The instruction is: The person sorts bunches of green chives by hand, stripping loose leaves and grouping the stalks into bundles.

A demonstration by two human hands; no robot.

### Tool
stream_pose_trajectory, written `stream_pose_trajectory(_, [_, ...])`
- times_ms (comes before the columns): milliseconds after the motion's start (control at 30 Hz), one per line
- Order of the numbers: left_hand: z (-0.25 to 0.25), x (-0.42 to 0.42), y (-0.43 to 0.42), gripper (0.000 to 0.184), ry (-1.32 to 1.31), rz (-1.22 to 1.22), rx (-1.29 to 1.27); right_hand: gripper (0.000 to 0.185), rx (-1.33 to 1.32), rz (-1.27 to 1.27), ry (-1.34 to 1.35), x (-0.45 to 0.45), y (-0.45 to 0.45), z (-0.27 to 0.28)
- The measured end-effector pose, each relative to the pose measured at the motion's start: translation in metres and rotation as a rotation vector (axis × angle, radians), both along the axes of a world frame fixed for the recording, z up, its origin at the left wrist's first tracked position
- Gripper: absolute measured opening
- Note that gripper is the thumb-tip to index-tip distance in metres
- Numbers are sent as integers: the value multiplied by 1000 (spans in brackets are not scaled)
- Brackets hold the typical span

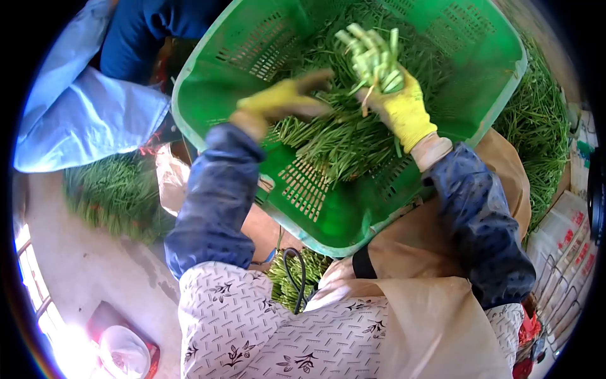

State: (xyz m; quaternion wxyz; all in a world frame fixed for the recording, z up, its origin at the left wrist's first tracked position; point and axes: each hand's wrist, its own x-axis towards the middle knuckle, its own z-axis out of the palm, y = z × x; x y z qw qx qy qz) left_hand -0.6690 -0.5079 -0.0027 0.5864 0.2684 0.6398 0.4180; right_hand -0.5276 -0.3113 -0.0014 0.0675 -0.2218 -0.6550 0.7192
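Note:
My right hand (pixel 396 108), in a yellow glove, is closed around a bunch of green stalks (pixel 372 58), with their pale cut ends pointing up. My left hand (pixel 285 99), gloved the same way and blurred, is stretched out with its fingers apart and nothing in them. Both hands are over a large green plastic basket (pixel 328 218) with slotted walls. Long leafy green stalks (pixel 347 145) lie heaped inside it, beneath and between my hands. The lower parts of the held bunch are hidden behind my right glove.
Another person's blue-clothed body (pixel 95 107) is at the upper left. A pile of greens (pixel 117 196) lies on the floor at left, and another heap (pixel 536 126) is right of the basket. More upright stalks (pixel 290 278) stand below it. A white bucket (pixel 124 350) is at lower left.

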Motion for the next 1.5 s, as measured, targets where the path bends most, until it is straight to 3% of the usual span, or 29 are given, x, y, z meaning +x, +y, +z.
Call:
stream_pose_trajectory(67, [-16,41,39,103,529,-407,-553,51,94,-5,-3,-5,3,4])
stream_pose_trajectory(133, [-65,82,47,110,582,-445,-516,48,-42,-52,193,-3,6,1])
stream_pose_trajectory(167, [-83,105,46,100,900,-504,-345,47,-184,-64,307,1,11,10])
stream_pose_trajectory(200, [-153,132,45,79,1108,-458,-360,47,-330,-71,417,3,19,21])
stream_pose_trajectory(267, [-148,155,53,62,1311,-446,-726,46,0,-111,360,8,64,34])
stream_pose_trajectory(400, [-156,159,57,60,1208,-507,-705,50,-349,206,537,42,176,98])
stream_pose_trajectory(433, [-158,159,55,59,1185,-531,-686,51,-303,255,613,55,194,124])
stream_pose_trajectory(500, [-158,157,61,58,1165,-635,-642,56,-7,-308,547,87,181,218])
stream_pose_trajectory(533, [-158,155,63,57,1154,-724,-617,54,-279,218,702,116,208,237])
stream_pose_trajectory(567, [-155,154,63,56,1150,-797,-591,54,-178,209,725,141,221,252])
stream_pose_trajectory(600, [-155,153,61,56,1164,-806,-566,50,453,6,694,167,238,256])
stream_pose_trajectory(633, [-163,150,48,58,1211,-439,-445,46,1062,-237,615,195,255,254])
stream_pose_trajectory(667, [-148,143,46,62,1068,-372,-438,43,1143,-417,619,217,271,245])
stream_pose_trajectory(700, [-136,143,49,71,1085,-409,-531,39,1209,-603,606,239,287,237])
stream_pose_trajectory(733, [-52,147,61,89,961,-441,-664,37,824,-554,714,250,285,240])
stream_pose_trajectory(800, [-40,106,71,96,725,-705,-722,33,114,-420,916,255,262,257])
stream_pose_trajectory(867, [-10,76,72,84,780,-744,-633,36,917,-818,715,269,276,237])
stream_pose_trajectory(933, [40,50,91,69,926,-582,-581,34,49,-777,970,280,249,259])
stream_pose_trajectory(1000, [126,46,107,55,976,-119,-87,31,-41,-763,977,298,249,251])
stream_pose_trajectory(1067, [198,68,137,43,718,208,428,30,-160,-783,962,299,237,242])
stream_pose_trajectory(1133, [253,82,171,46,879,125,846,31,-300,-697,964,311,237,228])
stream_pose_trajectory(1200, [281,109,203,51,1005,51,1017,33,-417,-589,1005,314,206,228])
stream_pose_trajectory(1233, [285,108,220,54,894,17,971,35,-484,-623,1039,312,195,230])
stream_pose_trajectory(1267, [284,104,243,56,780,-18,913,33,-493,-497,1176,305,181,226])
stream_pose_trajectory(1300, [274,95,277,53,453,-9,753,33,-582,-467,1098,298,174,215])
stream_pose_trajectory(1333, [257,90,291,51,50,-38,346,33,-667,-429,1025,292,168,205])
stream_pose_trajectory(1433, [220,160,263,49,-304,-223,18,35,-895,-412,921,289,143,201])
stream_pose_trajectory(1500, [189,196,227,47,-488,-302,-127,36,-863,-432,858,296,160,182])
